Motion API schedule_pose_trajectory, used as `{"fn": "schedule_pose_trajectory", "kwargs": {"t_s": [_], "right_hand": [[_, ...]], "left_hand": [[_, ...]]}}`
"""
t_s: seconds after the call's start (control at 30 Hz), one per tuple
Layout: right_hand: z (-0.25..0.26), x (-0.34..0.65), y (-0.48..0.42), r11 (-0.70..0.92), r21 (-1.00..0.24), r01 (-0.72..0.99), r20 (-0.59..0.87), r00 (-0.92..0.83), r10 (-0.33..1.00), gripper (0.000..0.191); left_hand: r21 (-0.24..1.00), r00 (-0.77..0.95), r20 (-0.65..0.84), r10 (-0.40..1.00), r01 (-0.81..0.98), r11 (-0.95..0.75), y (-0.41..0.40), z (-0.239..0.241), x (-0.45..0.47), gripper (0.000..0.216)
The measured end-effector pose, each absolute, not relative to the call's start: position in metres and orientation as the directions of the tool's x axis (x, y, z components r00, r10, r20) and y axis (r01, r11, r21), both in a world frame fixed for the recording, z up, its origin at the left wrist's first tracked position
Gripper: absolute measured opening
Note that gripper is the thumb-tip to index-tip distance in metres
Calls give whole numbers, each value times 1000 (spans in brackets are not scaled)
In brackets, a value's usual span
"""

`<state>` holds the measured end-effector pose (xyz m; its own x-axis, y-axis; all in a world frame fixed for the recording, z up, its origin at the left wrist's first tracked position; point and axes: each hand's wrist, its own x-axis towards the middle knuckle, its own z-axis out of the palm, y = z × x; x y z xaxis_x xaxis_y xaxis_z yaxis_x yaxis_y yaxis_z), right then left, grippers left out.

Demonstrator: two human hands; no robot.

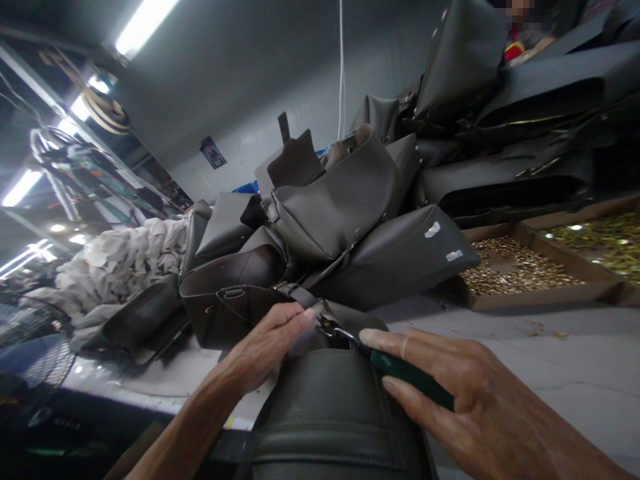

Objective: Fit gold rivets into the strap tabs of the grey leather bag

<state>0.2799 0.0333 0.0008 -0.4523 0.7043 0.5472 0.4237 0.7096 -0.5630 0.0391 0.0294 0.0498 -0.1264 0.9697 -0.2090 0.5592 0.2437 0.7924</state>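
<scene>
A dark grey leather bag [330, 413] stands right in front of me at the table's near edge. My left hand [265, 347] pinches the bag's top edge with closed fingers. My right hand [450, 393] is wrapped round a tool with green handles [410, 375], likely pliers. The tool's metal tip [333, 330] meets the bag's top just beside my left fingertips.
A heap of dark bags [350, 220] fills the table behind. Flat cardboard trays of small brass fittings [515, 267] lie at the right. Crumpled pale paper or cloth [125, 260] is piled at the left, with a fan [30, 347] below it. Another person [520, 27] is at the top right.
</scene>
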Motion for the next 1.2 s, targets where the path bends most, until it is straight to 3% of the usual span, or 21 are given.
{"fn": "schedule_pose_trajectory", "kwargs": {"t_s": [0.1,0.2,0.37,0.67,1.2], "right_hand": [[-2,279,34,724,-526,446,561,-457,690,36],[2,279,32,711,-520,473,537,-467,703,36],[8,280,26,691,-513,509,520,-457,722,36],[3,281,26,606,-670,429,497,-348,795,31],[2,274,12,665,-552,503,568,-357,742,33]], "left_hand": [[710,-149,-135,980,675,201,31,48,38,48],[718,-49,-149,988,681,142,33,48,43,50],[733,-54,-133,990,666,134,31,49,51,48],[744,-68,-118,991,655,133,28,52,58,46],[703,-85,-41,996,706,89,25,38,52,45]]}}
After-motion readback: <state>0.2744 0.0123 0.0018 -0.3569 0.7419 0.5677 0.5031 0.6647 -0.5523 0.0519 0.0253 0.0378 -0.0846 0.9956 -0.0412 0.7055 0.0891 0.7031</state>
